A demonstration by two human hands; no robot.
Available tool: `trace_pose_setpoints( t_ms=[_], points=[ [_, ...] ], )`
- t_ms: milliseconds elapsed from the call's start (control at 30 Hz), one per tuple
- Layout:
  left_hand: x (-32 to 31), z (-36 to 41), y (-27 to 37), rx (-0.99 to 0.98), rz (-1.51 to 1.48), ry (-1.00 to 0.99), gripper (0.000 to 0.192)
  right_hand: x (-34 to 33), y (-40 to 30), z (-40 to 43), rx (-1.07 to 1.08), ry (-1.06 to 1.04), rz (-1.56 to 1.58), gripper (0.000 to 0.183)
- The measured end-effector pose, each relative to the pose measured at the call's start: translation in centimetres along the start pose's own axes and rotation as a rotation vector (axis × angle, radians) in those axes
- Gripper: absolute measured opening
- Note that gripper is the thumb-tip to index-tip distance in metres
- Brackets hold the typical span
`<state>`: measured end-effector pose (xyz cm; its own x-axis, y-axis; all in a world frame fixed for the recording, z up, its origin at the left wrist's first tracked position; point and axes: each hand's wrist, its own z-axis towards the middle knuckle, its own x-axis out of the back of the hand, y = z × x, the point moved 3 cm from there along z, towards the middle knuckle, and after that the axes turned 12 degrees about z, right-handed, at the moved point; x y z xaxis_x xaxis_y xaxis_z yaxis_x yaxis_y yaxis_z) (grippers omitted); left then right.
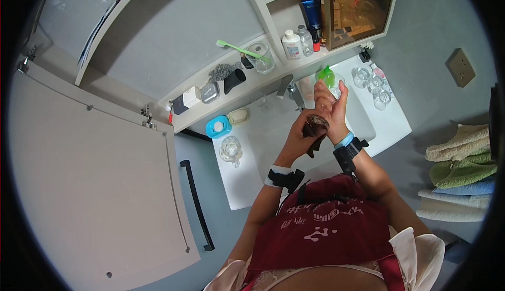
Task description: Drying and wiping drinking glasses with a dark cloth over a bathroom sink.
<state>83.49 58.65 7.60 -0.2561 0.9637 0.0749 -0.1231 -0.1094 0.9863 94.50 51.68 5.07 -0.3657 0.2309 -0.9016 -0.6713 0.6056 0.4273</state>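
Observation:
My left hand [295, 143] is closed around a dark brown cloth [314, 145] over the sink. A glossy round form shows at the cloth's top, and I cannot tell what it is. Touching it from the right is my right hand [333, 111], with its fingers and thumb pointing away from me. A clear glass [337, 87] shows between that thumb and fingers; whether it is gripped or stands behind them is unclear. Just beyond is a bright green object [326, 74]. Below both hands lies the white washbasin [365, 119], its faucet [294, 91] at the back.
Several clear glasses [380, 97] stand on the right counter. A patterned glass mug [231, 149] and blue soap dish [218, 127] are on the left. An open cabinet door [98, 180] extends leftward. Above the basin, the shelf holds a tumbler [263, 65] with a green toothbrush [240, 49].

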Motion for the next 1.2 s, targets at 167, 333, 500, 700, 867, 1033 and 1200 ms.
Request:
trace_pose_setpoints(
  t_ms=[167,333,500,700,867,1033,1200],
  points=[
    [0.0,0.8,-0.6,-0.032,0.052,-0.063,0.025,2.1,-0.4,0.0,-0.106,-0.022,0.147,0.05],
    [0.7,1.5,-2.7,-0.008,0.02,0.053,0.009,2.0,0.4,-0.1,-0.06,0.074,0.183,0.049],
    [0.5,0.5,-1.9,0.111,-0.073,0.007,0.012,2.2,-1.0,-0.2,-0.113,-0.012,0.139,0.045],
    [0.0,0.8,-2.2,-0.018,0.054,-0.068,0.017,2.3,-0.8,-0.1,-0.104,0.023,0.111,0.046],
    [0.3,0.6,-3.9,0.053,-0.081,-0.082,0.018,2.5,-1.0,0.2,-0.109,0.038,0.095,0.047],
    [-0.2,0.5,-1.7,-0.016,-0.172,-0.111,0.013,2.3,-1.3,0.3,-0.152,-0.029,0.06,0.048],
    [0.0,0.8,-3.3,0.023,-0.172,-0.063,0.017,2.5,-1.0,0.6,-0.094,0.047,0.149,0.049]
  ],
)
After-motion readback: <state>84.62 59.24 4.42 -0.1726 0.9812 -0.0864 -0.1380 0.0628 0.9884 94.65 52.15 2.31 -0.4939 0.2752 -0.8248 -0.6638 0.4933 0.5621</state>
